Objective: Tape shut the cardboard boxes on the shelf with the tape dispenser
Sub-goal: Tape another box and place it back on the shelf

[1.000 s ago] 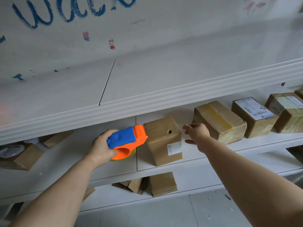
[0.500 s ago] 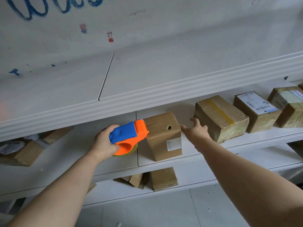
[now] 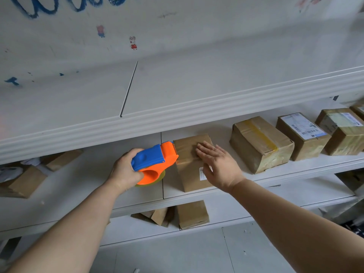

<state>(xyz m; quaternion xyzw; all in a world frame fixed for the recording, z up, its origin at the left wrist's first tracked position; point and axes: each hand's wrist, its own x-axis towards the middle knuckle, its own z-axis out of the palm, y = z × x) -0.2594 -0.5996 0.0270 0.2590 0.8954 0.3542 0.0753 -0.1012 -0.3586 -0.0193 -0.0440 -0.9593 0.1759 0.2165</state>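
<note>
Head camera: I look down at the middle shelf [image 3: 69,186]. My left hand [image 3: 124,170] grips the blue handle of the orange tape dispenser [image 3: 157,160], fingers wrapped round it. The dispenser's nose points to 3 o'clock and meets the upper left edge of the cardboard box [image 3: 192,177], which stands near the shelf's front lip at picture centre. My right hand [image 3: 216,164] lies flat on the box's top, its fingers [image 3: 204,149] straight and pointing to about 11 o'clock; it holds nothing and only presses the lid down.

The relation that matters: the box lies at 3 o'clock from the dispenser and touches it, and its top face runs from 9 to 3 o'clock under my palm. The left hand is nearer the starting edge, while the right sits squarely on the tape's likely path. I judge that the strip is about to be drawn toward 3 o'clock, so the right hand should slide to the far edge or be taped over. Whether tape has already caught the cardboard, I cannot tell. At 2 o'clock, well apart, a taped box [image 3: 260,142] and a labelled box [image 3: 301,133] sit on the same board.
</note>
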